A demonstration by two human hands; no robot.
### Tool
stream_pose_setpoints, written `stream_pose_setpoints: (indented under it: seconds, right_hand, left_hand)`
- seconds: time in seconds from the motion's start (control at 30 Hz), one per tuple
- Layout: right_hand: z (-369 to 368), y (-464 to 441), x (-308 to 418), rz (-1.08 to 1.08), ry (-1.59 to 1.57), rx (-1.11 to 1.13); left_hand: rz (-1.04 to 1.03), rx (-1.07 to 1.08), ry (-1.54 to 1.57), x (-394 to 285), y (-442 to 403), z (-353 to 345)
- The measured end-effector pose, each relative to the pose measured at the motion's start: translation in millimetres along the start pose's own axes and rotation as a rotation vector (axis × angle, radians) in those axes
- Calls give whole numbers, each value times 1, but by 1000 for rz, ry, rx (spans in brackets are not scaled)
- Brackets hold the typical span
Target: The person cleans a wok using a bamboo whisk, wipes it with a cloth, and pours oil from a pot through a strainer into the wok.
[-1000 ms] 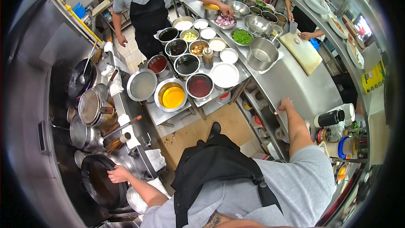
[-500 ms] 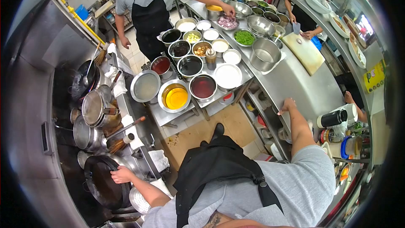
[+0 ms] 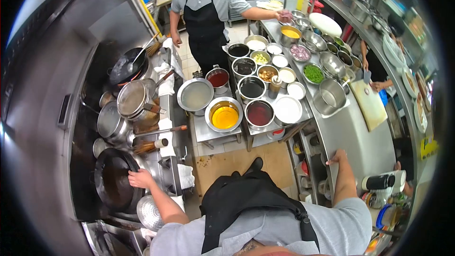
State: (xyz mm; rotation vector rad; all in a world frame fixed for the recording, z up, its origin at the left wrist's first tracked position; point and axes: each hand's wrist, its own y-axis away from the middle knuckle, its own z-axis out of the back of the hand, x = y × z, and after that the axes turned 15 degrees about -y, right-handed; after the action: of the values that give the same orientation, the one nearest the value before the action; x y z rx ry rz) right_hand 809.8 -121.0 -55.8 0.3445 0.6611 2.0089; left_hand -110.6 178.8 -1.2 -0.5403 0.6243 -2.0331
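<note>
My left hand [image 3: 141, 178] is closed on the near rim of a black wok [image 3: 111, 180], which sits on the stove at the lower left with a dark brown bottom. Just below that hand lies a perforated metal strainer [image 3: 150, 212]. On the other side, my right hand [image 3: 337, 157] rests on the edge of the steel counter [image 3: 353, 137], fingers apart and nothing visible in them.
Pots of sauces, including a basin of yellow oil [image 3: 223, 115], crowd a low table ahead. A co-worker [image 3: 207, 19] stands behind it, holding red onion slices [image 3: 285, 16]. Another person's hand [image 3: 379, 86] is at a cutting board [image 3: 370, 109]. Pans [image 3: 131, 99] line the stove.
The view has swung left, so the scene sits further right. The co-worker's hand has risen from the onion bowl with slices in it. Both my hands keep their places.
</note>
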Motion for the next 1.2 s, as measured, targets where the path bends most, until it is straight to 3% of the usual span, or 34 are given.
stream_pose_setpoints:
  seconds: [0.37,0.63,1.0,1.07,1.2]
  right_hand:
    - [-12,-32,-17,37,-23,26]
    - [5,-5,-4,19,-138,24]
    - [-6,-10,-16,90,-65,-42]
    - [11,6,2,90,-37,115]
    - [-29,-40,-26,130,150,34]
  left_hand:
    - [-3,14,27,0,-2,11]
    - [-3,13,38,0,-2,7]
    - [-8,25,44,-2,-2,15]
    - [5,31,24,-2,-1,17]
    - [-25,8,-26,0,1,6]
